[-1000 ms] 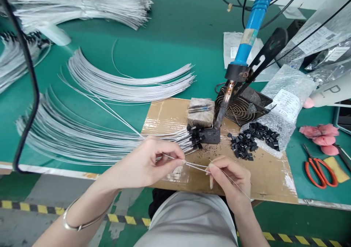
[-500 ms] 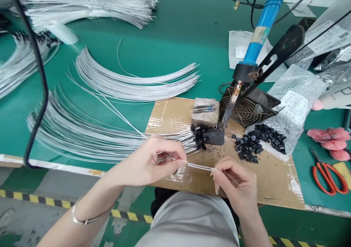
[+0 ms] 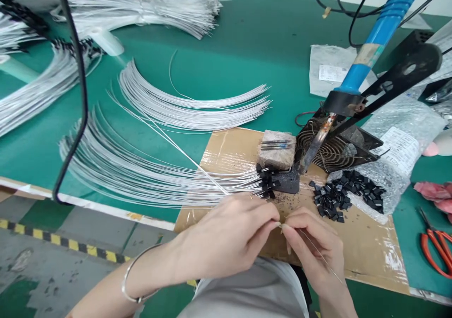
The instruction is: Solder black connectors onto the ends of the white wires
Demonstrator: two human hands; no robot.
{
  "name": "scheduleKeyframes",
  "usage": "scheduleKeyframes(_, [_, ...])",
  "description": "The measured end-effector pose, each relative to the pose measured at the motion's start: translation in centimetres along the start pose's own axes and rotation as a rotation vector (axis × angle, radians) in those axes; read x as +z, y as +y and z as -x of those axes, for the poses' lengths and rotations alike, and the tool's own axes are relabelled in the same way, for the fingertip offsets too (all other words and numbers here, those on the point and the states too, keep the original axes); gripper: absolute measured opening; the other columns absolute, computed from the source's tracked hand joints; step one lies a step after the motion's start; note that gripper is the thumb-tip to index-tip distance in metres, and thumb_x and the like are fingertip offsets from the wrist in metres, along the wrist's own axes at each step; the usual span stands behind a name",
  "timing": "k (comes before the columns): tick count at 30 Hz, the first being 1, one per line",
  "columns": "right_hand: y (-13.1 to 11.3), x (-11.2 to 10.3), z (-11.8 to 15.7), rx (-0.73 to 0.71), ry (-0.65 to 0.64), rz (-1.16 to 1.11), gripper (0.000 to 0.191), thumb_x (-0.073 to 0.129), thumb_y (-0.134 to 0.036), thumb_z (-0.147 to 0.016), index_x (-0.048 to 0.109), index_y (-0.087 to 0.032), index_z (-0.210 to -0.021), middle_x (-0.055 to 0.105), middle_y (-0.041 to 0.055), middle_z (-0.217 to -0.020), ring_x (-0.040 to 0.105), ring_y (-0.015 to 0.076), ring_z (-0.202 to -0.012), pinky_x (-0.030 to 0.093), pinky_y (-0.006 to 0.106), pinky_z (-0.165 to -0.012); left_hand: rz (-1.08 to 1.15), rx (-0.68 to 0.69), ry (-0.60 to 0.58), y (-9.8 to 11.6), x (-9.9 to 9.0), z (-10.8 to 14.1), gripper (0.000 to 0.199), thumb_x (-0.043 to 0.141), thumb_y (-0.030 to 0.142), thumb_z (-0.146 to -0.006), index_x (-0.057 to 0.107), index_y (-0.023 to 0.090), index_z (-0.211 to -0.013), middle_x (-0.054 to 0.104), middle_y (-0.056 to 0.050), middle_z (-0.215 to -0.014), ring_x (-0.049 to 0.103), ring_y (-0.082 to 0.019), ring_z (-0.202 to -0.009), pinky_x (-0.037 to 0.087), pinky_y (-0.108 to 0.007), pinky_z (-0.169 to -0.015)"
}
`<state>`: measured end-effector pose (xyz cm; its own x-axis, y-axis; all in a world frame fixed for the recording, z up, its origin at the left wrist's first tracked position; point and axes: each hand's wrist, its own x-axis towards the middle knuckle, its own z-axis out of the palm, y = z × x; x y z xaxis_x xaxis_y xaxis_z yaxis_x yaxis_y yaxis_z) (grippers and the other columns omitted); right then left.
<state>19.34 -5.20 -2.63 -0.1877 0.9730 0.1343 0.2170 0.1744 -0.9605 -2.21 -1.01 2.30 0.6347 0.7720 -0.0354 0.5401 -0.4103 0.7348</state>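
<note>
My left hand (image 3: 236, 233) is closed in a pinch. A few thin white wires (image 3: 190, 160) run up and left from behind it. My right hand (image 3: 316, 250) pinches at almost the same spot, its fingertips nearly touching the left ones. One thin wire (image 3: 322, 257) trails from its fingers across the palm. The wire ends between the fingertips are mostly hidden. Just beyond my left hand lies a bundle of white wires (image 3: 169, 179), with black connectors (image 3: 268, 180) on its right ends.
A blue-handled soldering iron (image 3: 318, 139) leans over a small fan (image 3: 335, 151). Loose black connectors (image 3: 330, 200) lie on the cardboard (image 3: 374, 257), some in a bubble bag (image 3: 399, 158). Orange-handled scissors (image 3: 436, 247) lie right. Another wire bundle (image 3: 190, 106) curves behind.
My left hand has slid right along the wires until its fingertips meet the right hand's; the stretch of wire between them is gone from sight. The camera view has shifted.
</note>
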Motion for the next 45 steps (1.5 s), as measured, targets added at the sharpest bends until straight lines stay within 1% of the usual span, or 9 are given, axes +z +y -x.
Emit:
scheduleKeyframes(5, [0.6, 0.5, 0.1, 0.033, 0.121, -0.021, 0.021, 0.068, -0.02, -0.103, 0.073, -0.022, -0.083, 0.062, -0.001, -0.071, 0.056, 0.0135, -0.062, 0.042, 0.026, -0.055, 0.152, -0.134, 0.038, 0.1, 1.4, -1.2, 0.021, 0.051, 0.018, -0.102, 0.066, 0.019, -0.086, 0.059, 0.002, -0.065, 0.05, -0.016, -0.062, 0.036, -0.027, -0.058])
scheduleKeyframes(9, [1.1, 1.0, -0.2, 0.2, 0.315, -0.268, 0.023, 0.07, -0.029, -0.103, 0.077, -0.022, -0.083, 0.063, -0.0017, -0.069, 0.057, 0.0115, -0.053, 0.045, 0.024, -0.049, 0.558, -0.297, 0.093, -0.9, 1.8, -2.2, 0.019, 0.059, 0.025, -0.097, 0.064, 0.019, -0.08, 0.054, 0.005, -0.06, 0.042, -0.011, -0.053, 0.03, -0.023, -0.049])
scheduleKeyframes(12, [1.4, 1.0, -0.5, 0.225, 0.353, -0.477, 0.041, 0.055, -0.049, -0.109, 0.084, -0.022, -0.101, 0.074, 0.0054, -0.082, 0.069, 0.0176, -0.061, 0.058, 0.028, -0.048, 0.66, -0.34, 0.207, -1.4, 1.9, -2.9, 0.018, 0.063, 0.026, -0.093, 0.068, 0.017, -0.078, 0.06, 0.002, -0.062, 0.048, -0.011, -0.055, 0.034, -0.022, -0.05])
scheduleKeyframes(15, [1.2, 1.1, -0.6, 0.254, 0.353, -0.561, 0.058, 0.04, -0.059, -0.111, 0.086, -0.023, -0.104, 0.074, 0.0065, -0.079, 0.07, 0.0189, -0.062, 0.061, 0.03, -0.047, 0.656, -0.325, 0.258, -1.6, 1.7, -3.4, 0.017, 0.067, 0.026, -0.091, 0.072, 0.017, -0.077, 0.066, 0.0, -0.063, 0.052, -0.011, -0.055, 0.038, -0.022, -0.051])
scheduleKeyframes(18, [0.8, 1.7, -0.7, 0.288, 0.444, -0.459, 0.045, 0.052, -0.048, -0.111, 0.086, -0.023, -0.094, 0.064, 0.0007, -0.067, 0.059, 0.0122, -0.051, 0.053, 0.021, -0.042, 0.635, -0.322, 0.274, -1.6, 1.7, -3.5, 0.018, 0.069, 0.027, -0.089, 0.073, 0.018, -0.075, 0.065, 0.0, -0.061, 0.051, -0.011, -0.053, 0.038, -0.021, -0.049])
scheduleKeyframes(21, [0.4, 2.4, -0.8, 0.279, 0.432, -0.369, 0.025, 0.068, -0.038, -0.105, 0.088, -0.024, -0.097, 0.069, 0.0022, -0.075, 0.064, 0.0114, -0.056, 0.057, 0.02, -0.045, 0.615, -0.332, 0.277, -1.5, 1.8, -3.3, 0.018, 0.069, 0.028, -0.09, 0.075, 0.018, -0.076, 0.066, 0.0, -0.061, 0.051, -0.011, -0.054, 0.039, -0.021, -0.048])
scheduleKeyframes(25, [0.1, 3.1, -1.1, 0.302, 0.378, -0.527, 0.012, 0.078, -0.032, -0.099, 0.089, -0.029, -0.101, 0.076, 0.0023, -0.081, 0.068, 0.011, -0.058, 0.061, 0.018, -0.047, 0.609, -0.337, 0.274, -1.2, 2.1, -3.1, 0.017, 0.069, 0.028, -0.091, 0.076, 0.02, -0.078, 0.072, -0.001, -0.065, 0.055, -0.012, -0.056, 0.042, -0.022, -0.05])
scheduleKeyframes(34, [0.0, 3.1, -1.4, 0.418, 0.343, -0.745, 0.009, 0.085, -0.035, -0.093, 0.09, -0.028, -0.097, 0.078, 0.0006, -0.073, 0.067, 0.0094, -0.051, 0.06, 0.015, -0.044, 0.521, -0.336, 0.287, -0.9, 2.4, -2.6, 0.022, 0.066, 0.032, -0.096, 0.074, 0.02, -0.079, 0.069, 0.0, -0.063, 0.054, -0.013, -0.052, 0.036, -0.025, -0.046])
scheduleKeyframes(45, [-0.3, 2.6, -1.8, 0.504, 0.308, -0.846, 0.01, 0.09, -0.036, -0.087, 0.09, -0.026, -0.089, 0.076, -0.0006, -0.068, 0.062, 0.0055, -0.045, 0.055, 0.01, -0.04, 0.317, -0.256, 0.367, -0.3, 2.9, -2.1, 0.018, 0.064, 0.021, -0.099, 0.073, 0.022, -0.083, 0.067, 0.004, -0.064, 0.055, -0.011, -0.053, 0.041, -0.023, -0.05])
